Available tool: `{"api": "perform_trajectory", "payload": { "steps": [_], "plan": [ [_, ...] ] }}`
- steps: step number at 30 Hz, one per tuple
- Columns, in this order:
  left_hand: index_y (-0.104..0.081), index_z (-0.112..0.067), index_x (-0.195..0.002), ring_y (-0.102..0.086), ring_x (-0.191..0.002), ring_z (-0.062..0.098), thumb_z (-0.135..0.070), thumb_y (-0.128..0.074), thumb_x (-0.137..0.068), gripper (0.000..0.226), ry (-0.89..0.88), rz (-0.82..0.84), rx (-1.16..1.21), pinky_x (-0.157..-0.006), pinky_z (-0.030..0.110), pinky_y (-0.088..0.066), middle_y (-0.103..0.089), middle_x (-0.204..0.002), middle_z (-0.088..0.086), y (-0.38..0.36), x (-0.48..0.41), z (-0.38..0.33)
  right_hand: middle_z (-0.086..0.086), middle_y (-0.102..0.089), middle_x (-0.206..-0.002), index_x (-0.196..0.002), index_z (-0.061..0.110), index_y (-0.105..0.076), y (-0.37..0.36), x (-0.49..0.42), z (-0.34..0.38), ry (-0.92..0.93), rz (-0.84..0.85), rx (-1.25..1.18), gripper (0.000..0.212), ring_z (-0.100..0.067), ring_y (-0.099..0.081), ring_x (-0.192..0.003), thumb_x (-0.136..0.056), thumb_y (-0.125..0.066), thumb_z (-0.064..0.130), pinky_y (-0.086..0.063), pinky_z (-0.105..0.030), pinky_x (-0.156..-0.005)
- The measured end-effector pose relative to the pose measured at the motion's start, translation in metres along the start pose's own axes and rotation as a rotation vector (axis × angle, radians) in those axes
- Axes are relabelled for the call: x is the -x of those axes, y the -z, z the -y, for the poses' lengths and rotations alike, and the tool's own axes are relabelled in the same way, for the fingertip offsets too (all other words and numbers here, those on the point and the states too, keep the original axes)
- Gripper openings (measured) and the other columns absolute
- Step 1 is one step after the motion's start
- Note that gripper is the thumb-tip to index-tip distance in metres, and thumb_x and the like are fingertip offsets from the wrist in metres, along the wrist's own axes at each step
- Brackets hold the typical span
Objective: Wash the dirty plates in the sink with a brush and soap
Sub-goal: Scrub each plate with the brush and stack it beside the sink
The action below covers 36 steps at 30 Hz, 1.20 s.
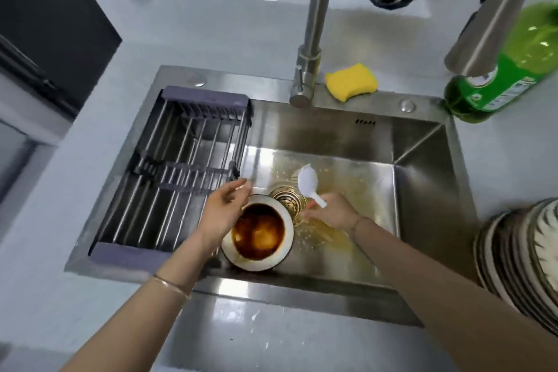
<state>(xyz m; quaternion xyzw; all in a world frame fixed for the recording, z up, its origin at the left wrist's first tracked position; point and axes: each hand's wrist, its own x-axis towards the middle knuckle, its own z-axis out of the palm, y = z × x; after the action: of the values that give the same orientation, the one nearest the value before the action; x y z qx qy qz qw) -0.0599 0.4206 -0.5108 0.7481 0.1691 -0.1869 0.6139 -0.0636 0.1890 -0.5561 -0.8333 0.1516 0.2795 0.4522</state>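
A white plate [259,235] smeared with dark brown sauce lies on the floor of the steel sink [422,190], just left of the drain [287,196]. My left hand [222,208] hovers over the plate's left rim with fingers loosely bent, holding nothing that I can see. My right hand [332,210] grips the handle of a white brush [309,183], whose head points up and away over the drain. Brownish water streaks the sink floor around the drain.
A grey drying rack [178,178] spans the sink's left part. A tap [314,39] rises behind the sink, with a yellow sponge [351,84] beside it. A green soap bottle [507,69] stands at the right. Striped plates [519,257] are stacked on the right counter.
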Motion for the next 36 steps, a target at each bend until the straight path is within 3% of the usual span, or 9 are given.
{"api": "perform_trajectory", "payload": {
  "steps": [4,8,12,15,22,26,29,33,36],
  "plan": [
    [-0.057,-0.017,-0.129,-0.066,-0.094,0.015,-0.028,-0.063,-0.093,0.038,-0.001,0.009,0.046,-0.083,0.025,-0.055,-0.068,-0.089,-0.004,0.004,-0.011,0.015,0.003,-0.063,-0.076,-0.093,0.007,-0.070,-0.036,-0.035,-0.014,-0.081,0.026,0.023,0.023,-0.011,-0.057,-0.071,-0.079,-0.078,0.022,-0.042,-0.017,-0.058],
    [-0.060,-0.021,-0.126,-0.071,-0.094,0.012,-0.027,-0.065,-0.091,0.036,-0.007,0.015,0.088,-0.072,0.019,-0.056,-0.073,-0.092,-0.004,0.009,-0.016,0.024,-0.008,-0.069,-0.092,-0.102,0.005,-0.068,-0.060,-0.062,-0.029,-0.149,0.025,0.066,0.036,-0.021,-0.061,-0.082,-0.079,-0.077,0.030,-0.048,-0.026,-0.070],
    [-0.060,-0.019,-0.126,-0.071,-0.087,0.007,-0.026,-0.063,-0.093,0.033,-0.001,-0.011,0.114,-0.069,0.016,-0.055,-0.072,-0.092,-0.008,0.008,-0.018,0.027,-0.004,-0.058,-0.081,-0.103,0.002,-0.063,-0.078,-0.074,-0.036,-0.201,0.015,0.145,0.035,-0.018,-0.054,-0.074,-0.084,-0.072,0.031,-0.039,-0.023,-0.057],
    [-0.060,-0.017,-0.126,-0.071,-0.084,0.005,-0.024,-0.062,-0.094,0.033,0.011,-0.012,0.132,-0.069,0.015,-0.056,-0.071,-0.094,-0.006,0.006,-0.018,0.025,-0.007,-0.058,-0.088,-0.111,0.001,-0.063,-0.086,-0.076,-0.039,-0.220,-0.012,0.103,0.034,-0.021,-0.055,-0.081,-0.089,-0.066,0.026,-0.041,-0.028,-0.067],
    [-0.062,-0.015,-0.120,-0.070,-0.084,0.014,-0.023,-0.059,-0.095,0.026,0.038,-0.025,0.152,-0.080,0.029,-0.057,-0.071,-0.098,-0.003,0.004,-0.019,0.023,-0.003,-0.053,-0.071,-0.086,0.009,-0.058,-0.067,-0.062,-0.031,-0.125,-0.040,0.144,0.017,-0.020,-0.049,-0.068,-0.095,-0.056,0.023,-0.032,-0.024,-0.051],
    [-0.063,-0.012,-0.117,-0.067,-0.083,0.019,-0.022,-0.056,-0.098,0.023,0.070,-0.016,0.153,-0.066,0.022,-0.054,-0.072,-0.103,0.005,-0.001,-0.020,0.024,-0.001,-0.053,-0.065,-0.066,0.015,-0.053,-0.026,-0.040,-0.021,-0.042,-0.099,0.228,0.027,-0.021,-0.051,-0.066,-0.093,-0.055,0.017,-0.032,-0.024,-0.050],
    [-0.061,-0.009,-0.122,-0.064,-0.087,0.017,-0.019,-0.053,-0.099,0.026,0.116,0.020,0.120,-0.064,0.017,-0.053,-0.067,-0.104,0.002,-0.011,-0.018,0.031,0.003,-0.053,-0.061,-0.070,0.014,-0.058,0.002,-0.021,-0.015,-0.041,-0.180,0.245,0.020,-0.018,-0.053,-0.060,-0.090,-0.057,0.017,-0.035,-0.022,-0.051],
    [-0.042,-0.011,-0.141,-0.057,-0.108,0.022,-0.034,-0.056,-0.097,0.051,0.286,0.094,0.016,-0.084,0.028,-0.048,-0.055,-0.133,0.010,-0.033,-0.023,0.034,0.001,-0.055,-0.063,-0.075,0.012,-0.062,0.043,0.008,-0.001,-0.057,-0.306,0.232,0.015,-0.015,-0.054,-0.063,-0.088,-0.063,0.022,-0.037,-0.021,-0.051],
    [-0.039,-0.012,-0.143,-0.058,-0.116,0.027,-0.051,-0.055,-0.093,0.065,0.500,0.232,0.076,-0.083,0.033,-0.053,-0.052,-0.138,0.012,-0.058,-0.018,0.034,0.000,-0.056,-0.064,-0.070,0.013,-0.059,0.066,0.031,0.013,-0.039,-0.371,0.207,0.019,-0.016,-0.057,-0.063,-0.087,-0.064,0.023,-0.036,-0.019,-0.050]
  ]
}}
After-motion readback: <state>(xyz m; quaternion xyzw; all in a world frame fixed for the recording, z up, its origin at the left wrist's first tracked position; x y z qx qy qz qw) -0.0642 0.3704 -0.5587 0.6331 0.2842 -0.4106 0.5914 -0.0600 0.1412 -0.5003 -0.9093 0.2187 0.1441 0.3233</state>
